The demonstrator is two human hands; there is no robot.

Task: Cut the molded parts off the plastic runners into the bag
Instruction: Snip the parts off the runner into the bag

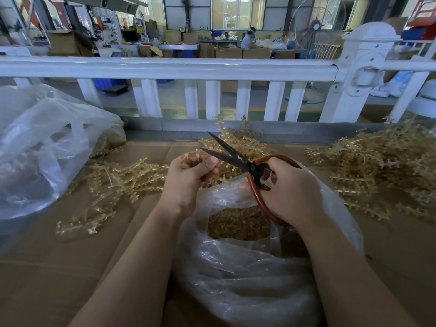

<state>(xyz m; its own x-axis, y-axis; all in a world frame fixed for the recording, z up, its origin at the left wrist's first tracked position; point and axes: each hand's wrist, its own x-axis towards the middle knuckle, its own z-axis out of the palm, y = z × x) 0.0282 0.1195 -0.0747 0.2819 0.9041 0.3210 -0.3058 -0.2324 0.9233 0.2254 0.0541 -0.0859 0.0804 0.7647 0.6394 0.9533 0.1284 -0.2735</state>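
Head view: right hand (291, 190) holds open scissors (232, 156); left hand (188, 178) pinches runner (194, 153).

No readable text, label, brand or number anywhere. Far beyond the hands, past the white railing (165, 67), only a small yellow-and-green sign (182, 28) on a pillar, too small and blurred to read.
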